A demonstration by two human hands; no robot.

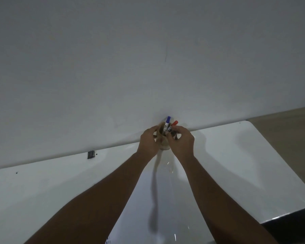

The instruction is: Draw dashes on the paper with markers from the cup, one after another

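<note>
Both arms reached fwd across the white table [42,187] to a tan cup [163,144] standing at the far edge, right against the pale wall [148,59]. Left hand [149,140] was wrapped round the cup's left side, fingers curled on its rim and wall, gripping it. Right hand [180,140] was over the cup's right side w/ fingertips pinched together at a dark marker [173,132] in the cup; whether they were actually clamped on it couldn't be told, too small and partly hidden.

Two more markers stuck up out of the cup: one w/ a blue cap [168,121], white barrel, near upright, and one w/ a red cap [175,122] leaning right, just beside it. Blue marker's barrel had dark printing, approx. 2–3 characters, not legible. No brand readable anywhere.

The paper [165,199] lay flat on the table between the forearms, nearer the person, well apart from the cup; some small dark marks showed at its bottom-left edge, unreadable. A small dark square fitting [90,154] sat at the table's back edge, left of the hands.
</note>
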